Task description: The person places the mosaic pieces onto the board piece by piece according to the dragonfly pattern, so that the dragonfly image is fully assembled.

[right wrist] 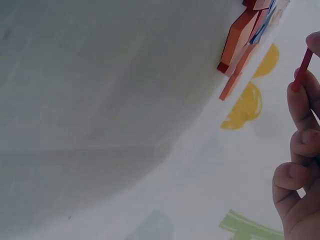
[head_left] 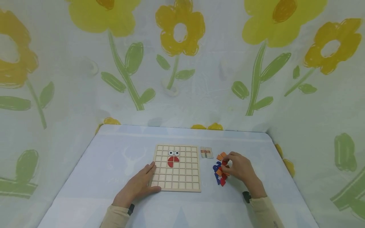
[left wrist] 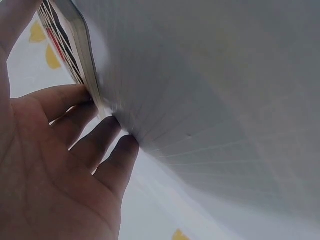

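A square wooden grid board (head_left: 184, 179) lies on the table. Along its left side and lower left corner rests my left hand (head_left: 139, 183), fingertips at the edge in the left wrist view. Two eye pieces (head_left: 174, 153) sit in the upper part of the grid, above several red curved pieces (head_left: 173, 161) that are grouped together. To the right of the board, my right hand (head_left: 240, 167) is over a pile of flat orange, blue and red pieces (head_left: 219, 173). A thin red piece (right wrist: 302, 71) is pinched between its thumb and fingers, seen edge-on in the right wrist view.
A small pattern card (head_left: 206, 152) with a printed grid lies between the board and the loose pieces, near the board's upper right corner. The pale table (head_left: 182, 209) is backed by a flower-printed cloth (head_left: 211, 79).
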{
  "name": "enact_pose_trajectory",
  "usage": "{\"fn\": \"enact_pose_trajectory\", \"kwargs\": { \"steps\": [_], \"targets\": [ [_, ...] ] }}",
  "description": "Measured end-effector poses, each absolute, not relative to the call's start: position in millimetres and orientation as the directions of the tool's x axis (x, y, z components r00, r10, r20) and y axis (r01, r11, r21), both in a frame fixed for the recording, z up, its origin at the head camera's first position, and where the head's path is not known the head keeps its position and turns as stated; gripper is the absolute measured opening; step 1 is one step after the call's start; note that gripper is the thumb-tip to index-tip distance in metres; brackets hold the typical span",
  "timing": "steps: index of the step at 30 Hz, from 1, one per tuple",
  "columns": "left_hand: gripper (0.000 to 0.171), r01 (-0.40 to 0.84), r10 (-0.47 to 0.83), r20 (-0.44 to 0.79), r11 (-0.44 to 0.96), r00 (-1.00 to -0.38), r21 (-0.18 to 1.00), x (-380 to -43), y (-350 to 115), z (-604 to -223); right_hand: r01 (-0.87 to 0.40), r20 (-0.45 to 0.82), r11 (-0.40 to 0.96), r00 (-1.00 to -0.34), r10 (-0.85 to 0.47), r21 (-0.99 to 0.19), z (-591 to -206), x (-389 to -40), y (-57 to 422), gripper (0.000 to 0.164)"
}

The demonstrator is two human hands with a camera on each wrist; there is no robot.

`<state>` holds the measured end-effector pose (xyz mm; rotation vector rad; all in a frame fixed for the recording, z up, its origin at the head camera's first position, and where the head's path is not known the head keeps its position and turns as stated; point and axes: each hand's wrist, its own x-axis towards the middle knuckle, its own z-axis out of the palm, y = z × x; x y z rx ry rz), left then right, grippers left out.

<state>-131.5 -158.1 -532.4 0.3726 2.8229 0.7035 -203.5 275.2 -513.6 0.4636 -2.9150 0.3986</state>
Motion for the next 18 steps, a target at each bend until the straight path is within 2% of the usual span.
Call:
{"fn": "enact_pose_trajectory", "kwargs": {
  "steps": [5, 12, 18],
  "targets": [
    [0.101, 0.182, 0.286, -0.148, 0.855, -0.947, 0.485, -131.4, -157.8, -531.5, -0.365, 0.248, 0.903, -0.918, -0.308, -0.228, -515.5, -205.1, 269.3, 0.021],
    [0.102, 0.182, 0.282, -0.153, 0.864, -0.947, 0.471, -132.3, -157.9, -531.7, -0.464, 0.36, 0.864, -0.854, -0.376, -0.197, -515.8, -208.2, 259.6, 0.021],
    [0.102, 0.177, 0.279, -0.156, 0.864, -0.948, 0.472, -131.6, -158.0, -532.2, -0.481, 0.346, 0.845, -0.853, -0.391, -0.232, -512.8, -210.1, 242.1, 0.022]
  ]
}}
